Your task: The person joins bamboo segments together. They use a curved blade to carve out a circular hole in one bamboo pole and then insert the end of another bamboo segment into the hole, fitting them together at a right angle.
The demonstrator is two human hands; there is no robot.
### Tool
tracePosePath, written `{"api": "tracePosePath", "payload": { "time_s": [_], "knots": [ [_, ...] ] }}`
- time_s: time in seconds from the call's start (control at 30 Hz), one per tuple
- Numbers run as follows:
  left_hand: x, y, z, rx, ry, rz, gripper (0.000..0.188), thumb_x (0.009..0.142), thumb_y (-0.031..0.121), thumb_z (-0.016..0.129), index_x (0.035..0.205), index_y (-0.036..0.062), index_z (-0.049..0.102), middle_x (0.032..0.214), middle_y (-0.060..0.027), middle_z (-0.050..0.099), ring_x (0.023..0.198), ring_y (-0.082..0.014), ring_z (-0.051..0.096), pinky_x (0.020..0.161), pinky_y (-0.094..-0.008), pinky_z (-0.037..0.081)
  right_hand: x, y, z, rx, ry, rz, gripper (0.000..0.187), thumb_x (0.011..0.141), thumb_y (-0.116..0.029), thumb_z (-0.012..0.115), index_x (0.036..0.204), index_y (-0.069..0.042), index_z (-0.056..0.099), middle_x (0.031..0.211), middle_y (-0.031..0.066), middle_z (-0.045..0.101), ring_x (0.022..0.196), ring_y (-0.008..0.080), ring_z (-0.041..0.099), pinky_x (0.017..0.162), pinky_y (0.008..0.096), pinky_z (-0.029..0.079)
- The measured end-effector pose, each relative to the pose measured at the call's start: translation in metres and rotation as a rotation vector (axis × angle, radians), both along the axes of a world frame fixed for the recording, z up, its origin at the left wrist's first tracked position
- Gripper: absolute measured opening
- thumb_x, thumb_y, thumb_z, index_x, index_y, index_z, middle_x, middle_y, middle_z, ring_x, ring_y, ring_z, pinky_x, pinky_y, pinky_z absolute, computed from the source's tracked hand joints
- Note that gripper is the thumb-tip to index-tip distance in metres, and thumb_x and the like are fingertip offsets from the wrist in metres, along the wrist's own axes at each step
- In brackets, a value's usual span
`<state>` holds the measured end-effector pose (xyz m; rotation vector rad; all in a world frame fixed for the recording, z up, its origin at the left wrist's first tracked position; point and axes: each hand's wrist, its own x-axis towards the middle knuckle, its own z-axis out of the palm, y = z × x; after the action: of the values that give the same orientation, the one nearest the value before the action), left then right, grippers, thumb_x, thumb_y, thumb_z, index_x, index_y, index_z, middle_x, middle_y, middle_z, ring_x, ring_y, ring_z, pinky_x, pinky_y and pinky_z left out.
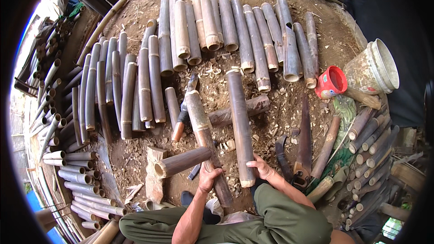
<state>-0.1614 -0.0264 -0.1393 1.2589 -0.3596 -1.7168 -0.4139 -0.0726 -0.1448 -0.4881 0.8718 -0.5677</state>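
My left hand (210,177) is closed around the lower part of a tilted bamboo tube (198,117), pale at its upper end. A shorter bamboo tube (181,161) lies across beside that hand, its open end facing left. My right hand (264,170) grips a long, dark bamboo tube (239,126) near its lower end, thumb on its side and the other fingers partly hidden. This tube stands nearly straight away from me. Beyond it a thick brown log (257,105) lies crosswise on the ground. A tool with a black and orange handle (182,117) lies left of the tilted tube.
Many cut bamboo tubes (165,36) lie in an arc beyond. More are stacked at the left (81,177) and right (370,144). A handsaw (304,140) and a curved blade (282,153) lie right of my knee. A red cup (331,82) sits beside a whitish bucket (366,70).
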Motion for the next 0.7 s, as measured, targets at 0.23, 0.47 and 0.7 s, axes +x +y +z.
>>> {"api": "tracePosePath", "payload": {
  "time_s": [0.23,0.47,0.7],
  "knots": [
    [-0.019,-0.003,-0.009,-0.071,-0.385,-0.119,0.066,0.07,0.015,0.082,0.124,-0.0006,0.048,0.1,-0.0067,0.061,0.089,-0.0164,0.059,0.082,-0.0314,0.05,0.0,-0.014,-0.017,-0.176,0.284,-0.012,0.088,0.079,-0.038,0.075,0.147,0.001,0.034,0.137,0.0162,0.053,0.124,0.0268,0.052,0.103,0.0373,0.043],
    [-0.015,-0.008,-0.013,0.007,-0.384,-0.178,0.062,0.071,0.018,0.082,0.122,-0.0008,0.052,0.103,-0.007,0.061,0.091,-0.0158,0.06,0.082,-0.0328,0.051,0.003,-0.055,0.021,0.071,0.77,1.076,0.089,0.075,-0.052,0.08,0.133,0.009,0.05,0.119,0.0224,0.064,0.105,0.027,0.064,0.078,0.0373,0.056],
    [-0.02,0.003,-0.048,-0.181,-0.683,-0.233,0.085,0.068,0.032,0.087,0.132,-0.0067,0.046,0.115,-0.0148,0.061,0.105,-0.0263,0.059,0.095,-0.0382,0.047,0.005,-0.044,0.025,-0.494,0.872,0.249,0.093,0.074,-0.041,0.083,0.143,0.005,0.041,0.133,0.0252,0.057,0.126,0.0331,0.054,0.106,0.0391,0.042]
  ]
}}
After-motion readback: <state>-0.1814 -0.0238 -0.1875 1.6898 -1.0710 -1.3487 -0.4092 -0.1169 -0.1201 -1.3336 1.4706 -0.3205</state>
